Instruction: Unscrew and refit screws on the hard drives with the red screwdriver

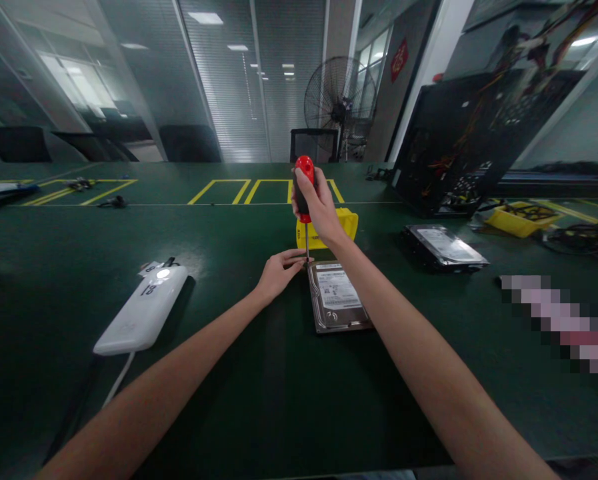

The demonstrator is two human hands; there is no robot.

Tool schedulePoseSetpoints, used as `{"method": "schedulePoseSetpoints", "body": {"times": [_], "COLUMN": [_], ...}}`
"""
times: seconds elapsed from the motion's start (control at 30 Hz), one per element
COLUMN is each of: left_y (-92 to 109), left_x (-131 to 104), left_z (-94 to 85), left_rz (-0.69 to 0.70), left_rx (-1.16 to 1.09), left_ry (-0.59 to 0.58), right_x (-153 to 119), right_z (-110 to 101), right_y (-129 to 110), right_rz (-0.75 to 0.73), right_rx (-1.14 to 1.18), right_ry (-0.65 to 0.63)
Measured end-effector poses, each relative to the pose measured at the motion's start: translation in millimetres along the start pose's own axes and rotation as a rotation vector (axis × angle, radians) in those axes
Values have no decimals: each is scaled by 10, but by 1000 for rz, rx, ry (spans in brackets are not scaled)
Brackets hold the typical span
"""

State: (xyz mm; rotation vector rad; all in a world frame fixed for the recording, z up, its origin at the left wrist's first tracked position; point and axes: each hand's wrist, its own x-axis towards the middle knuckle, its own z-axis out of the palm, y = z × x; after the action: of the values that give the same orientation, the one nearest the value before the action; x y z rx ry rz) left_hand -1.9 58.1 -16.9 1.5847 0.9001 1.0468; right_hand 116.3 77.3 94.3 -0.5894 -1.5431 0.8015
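A red and black screwdriver (305, 190) stands nearly upright, and my right hand (321, 203) is wrapped round its handle. Its tip points down at the top left corner of a hard drive (336, 300) lying flat with its white label up. Beside that corner, my left hand (279, 272) has its fingers closed in a pinch at the screwdriver's tip. What those fingertips hold, if anything, is too small to make out. Right behind the drive sits a yellow box (349, 227), partly hidden by my right hand. My right forearm covers the drive's right side.
On the left lies a white power bank (141, 310) with a cable. A second hard drive (443, 247) rests at the right, before an open black computer case (443, 140). Farther right are a yellow tray (521, 220) and black cables (583, 240). Yellow tape marks the green table (219, 400).
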Motion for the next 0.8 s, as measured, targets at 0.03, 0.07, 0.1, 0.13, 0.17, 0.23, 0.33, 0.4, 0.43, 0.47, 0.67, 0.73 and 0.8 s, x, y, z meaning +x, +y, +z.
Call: {"method": "schedulePoseSetpoints", "body": {"times": [0.03, 0.07, 0.1, 0.13, 0.17, 0.23, 0.33, 0.4, 0.43, 0.47, 0.67, 0.73, 0.8], "left_y": [-2, -6, -10, -14, -18, -21, -11, 4, 12, 18, 5, -7, -13], "left_x": [2, 4, 7, 11, 14, 18, 14, 8, 5, 1, -2, 1, 3], "left_z": [3, 5, 5, 5, 3, -1, -4, -2, 0, 1, -8, -11, -11], "left_rz": [0, -1, -2, -2, -3, -1, 7, 6, 5, 4, 33, 45, 44], "left_rx": [-1, -2, -6, -11, -16, -23, -22, -19, -17, -14, 48, 73, 82], "left_ry": [6, 10, 11, 8, 6, 2, -6, -7, -5, -4, -2, 5, -2], "right_x": [-1, -1, -2, -4, -5, -9, -11, -7, -3, 3, 30, 32, 31], "right_z": [4, 8, 10, 12, 12, 11, 7, 4, 1, -3, -39, -50, -55], "right_y": [-1, -1, -2, -4, -6, -13, -21, -16, -9, 0, 35, 33, 29], "right_rz": [5, 6, 6, 6, 6, 4, -7, -7, -4, -1, -5, 8, 15], "right_rx": [-3, -4, -5, -6, -7, -8, 0, -1, -6, -11, -8, -29, -36], "right_ry": [0, -1, -3, -8, -13, -19, -22, -20, -19, -16, -3, -1, -3]}}
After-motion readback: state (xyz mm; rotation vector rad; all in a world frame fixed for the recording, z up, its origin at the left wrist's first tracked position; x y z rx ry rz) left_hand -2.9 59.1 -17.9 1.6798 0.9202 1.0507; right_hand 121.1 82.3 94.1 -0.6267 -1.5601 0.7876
